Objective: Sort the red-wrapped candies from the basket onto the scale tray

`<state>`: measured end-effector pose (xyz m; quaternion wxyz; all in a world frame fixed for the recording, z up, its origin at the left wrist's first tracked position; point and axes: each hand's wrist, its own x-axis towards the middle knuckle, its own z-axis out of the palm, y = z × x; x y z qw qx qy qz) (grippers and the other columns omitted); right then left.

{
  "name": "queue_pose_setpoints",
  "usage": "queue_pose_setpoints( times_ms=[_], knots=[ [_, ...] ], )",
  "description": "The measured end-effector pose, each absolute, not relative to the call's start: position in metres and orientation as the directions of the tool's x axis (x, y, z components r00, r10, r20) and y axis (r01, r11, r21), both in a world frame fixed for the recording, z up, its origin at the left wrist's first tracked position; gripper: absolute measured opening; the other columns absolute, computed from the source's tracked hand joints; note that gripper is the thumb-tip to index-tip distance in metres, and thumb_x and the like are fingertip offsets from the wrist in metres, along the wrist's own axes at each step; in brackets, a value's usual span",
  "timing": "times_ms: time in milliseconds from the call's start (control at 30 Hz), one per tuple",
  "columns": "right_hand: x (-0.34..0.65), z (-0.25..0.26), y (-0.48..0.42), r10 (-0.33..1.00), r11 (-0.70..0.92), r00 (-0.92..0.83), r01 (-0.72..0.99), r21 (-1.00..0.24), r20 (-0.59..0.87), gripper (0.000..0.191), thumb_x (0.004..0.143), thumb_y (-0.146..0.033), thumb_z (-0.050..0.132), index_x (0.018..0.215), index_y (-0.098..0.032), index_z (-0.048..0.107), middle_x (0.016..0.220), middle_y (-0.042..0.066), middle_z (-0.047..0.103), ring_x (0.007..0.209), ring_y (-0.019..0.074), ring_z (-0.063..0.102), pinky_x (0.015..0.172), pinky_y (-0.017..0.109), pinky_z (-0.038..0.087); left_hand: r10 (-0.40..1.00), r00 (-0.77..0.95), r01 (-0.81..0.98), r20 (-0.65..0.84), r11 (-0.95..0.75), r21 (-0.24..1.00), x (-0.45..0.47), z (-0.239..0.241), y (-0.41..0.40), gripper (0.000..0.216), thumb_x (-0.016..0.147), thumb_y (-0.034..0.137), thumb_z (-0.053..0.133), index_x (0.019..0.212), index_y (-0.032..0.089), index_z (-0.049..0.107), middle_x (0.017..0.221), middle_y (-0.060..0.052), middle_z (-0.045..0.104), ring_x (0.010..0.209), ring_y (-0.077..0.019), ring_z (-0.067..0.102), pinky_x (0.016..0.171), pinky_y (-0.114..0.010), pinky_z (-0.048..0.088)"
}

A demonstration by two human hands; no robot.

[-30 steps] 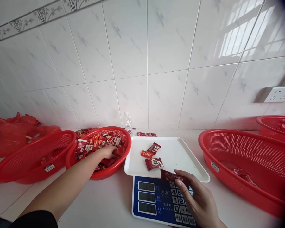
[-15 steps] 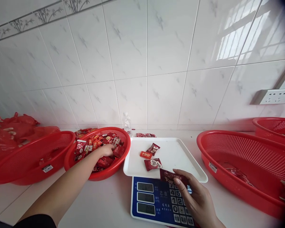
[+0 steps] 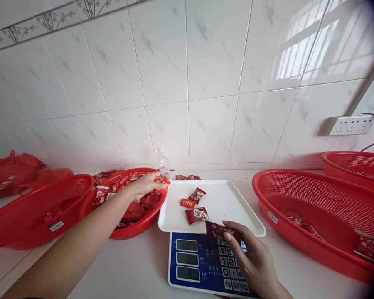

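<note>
My left hand [image 3: 150, 185] is above the right rim of a red plastic basket [image 3: 137, 232] full of wrapped sweets, its fingers closed on a small red-orange wrapped candy [image 3: 166, 182]. Over the keypad of the blue scale [image 3: 187, 245], my right hand [image 3: 252, 253] pinches a dark red candy packet [image 3: 220, 231] between thumb and fingers. The white tray [image 3: 230, 207] on the scale carries a dark red packet [image 3: 197, 214], a smaller orange-red candy [image 3: 187, 203] and another dark red packet [image 3: 198, 194], lying close together on its left half.
Another red basket [image 3: 65, 211] stands at the left, by red plastic bags [image 3: 21, 170] and part of another person's hand. A large red basket [image 3: 299, 195] with a few packets is at the right. A clear bottle [image 3: 163, 161] and a power strip [image 3: 349, 125] are at the wall.
My left hand has risen out of the sweets and moved right to the basket's rim, now with a red-orange candy in its fingers. My right hand keeps its packet over the scale.
</note>
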<state>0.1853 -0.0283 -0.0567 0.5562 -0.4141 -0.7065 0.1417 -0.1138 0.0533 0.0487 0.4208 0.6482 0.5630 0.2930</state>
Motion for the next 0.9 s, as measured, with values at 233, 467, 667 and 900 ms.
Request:
queue_pose_setpoints(
  times_ms=[233, 467, 667, 900],
  knots=[
    [0.185, -0.056, -0.028, 0.755, 0.606, -0.053, 0.436, -0.665, 0.654, 0.027, 0.087, -0.044, 0.052, 0.094, -0.021, 0.065, 0.07, 0.002, 0.072, 0.056, 0.0144, 0.065, 0.054, 0.021, 0.055, 0.892, 0.407, 0.716, -0.195, -0.18, 0.675, -0.069, 0.033, 0.047, 0.062, 0.08, 0.023, 0.058, 0.138, 0.026, 0.038, 0.146, -0.007, 0.04, 0.131, -0.0247, 0.039, 0.105, -0.037, 0.034],
    [0.185, -0.055, -0.029, 0.736, 0.626, -0.057, 0.436, -0.646, 0.674, 0.025, 0.087, -0.042, 0.052, 0.092, -0.022, 0.065, 0.072, 0.002, 0.073, 0.058, 0.015, 0.067, 0.054, 0.021, 0.055, 0.883, 0.45, 0.817, -0.136, -0.346, 0.462, -0.029, -0.007, 0.037, 0.077, 0.083, 0.066, 0.042, 0.147, 0.027, 0.024, 0.156, -0.009, 0.013, 0.142, -0.0335, 0.002, 0.112, -0.055, 0.008],
    [0.187, -0.056, -0.029, 0.72, 0.641, -0.058, 0.436, -0.632, 0.691, 0.021, 0.087, -0.038, 0.054, 0.094, -0.022, 0.064, 0.073, 0.001, 0.072, 0.059, 0.0137, 0.067, 0.055, 0.019, 0.054, 0.938, 0.327, 0.758, 0.112, -0.331, 0.562, -0.042, 0.009, 0.065, 0.056, 0.094, 0.05, 0.034, 0.142, 0.023, 0.03, 0.153, -0.008, 0.027, 0.14, -0.0226, 0.023, 0.111, -0.037, 0.026],
    [0.186, -0.054, -0.03, 0.702, 0.647, -0.045, 0.456, -0.611, 0.71, 0.023, 0.087, -0.041, 0.053, 0.092, -0.022, 0.066, 0.07, 0.001, 0.072, 0.055, 0.0134, 0.066, 0.052, 0.018, 0.054, 0.987, -0.148, 0.897, -0.066, 0.162, 0.41, -0.139, -0.005, 0.089, 0.022, 0.082, 0.023, 0.053, 0.101, 0.015, 0.058, 0.104, -0.014, 0.067, 0.101, -0.0286, 0.061, 0.087, -0.039, 0.044]
  ],
)
